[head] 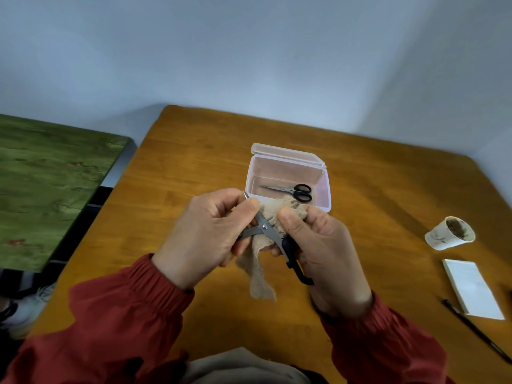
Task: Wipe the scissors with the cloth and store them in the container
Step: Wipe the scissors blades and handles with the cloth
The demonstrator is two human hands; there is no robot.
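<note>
Wiping: scissors (pixel 264 226) with blades spread apart, held with a beige cloth (pixel 260 273) at the centre of the frame, above the table (pixel 194 162).
Left hand (pixel 205 234): fingers curled round the blade end, thumb on the upper blade.
Right hand (pixel 327 250): thumb pinching the cloth against the scissors, black handle at its fingers.
Box (pixel 326 187): lid open, just above the hands; a second pair (pixel 293 190) lies inside.
Right edge: paper cup (pixel 450 232), notepad (pixel 471 286), pen (pixel 476 331).

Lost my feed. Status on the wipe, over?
Left hand pinches scissors by the blades. Right hand grips cloth and handles. Other pair in open container. Path clear.
</note>
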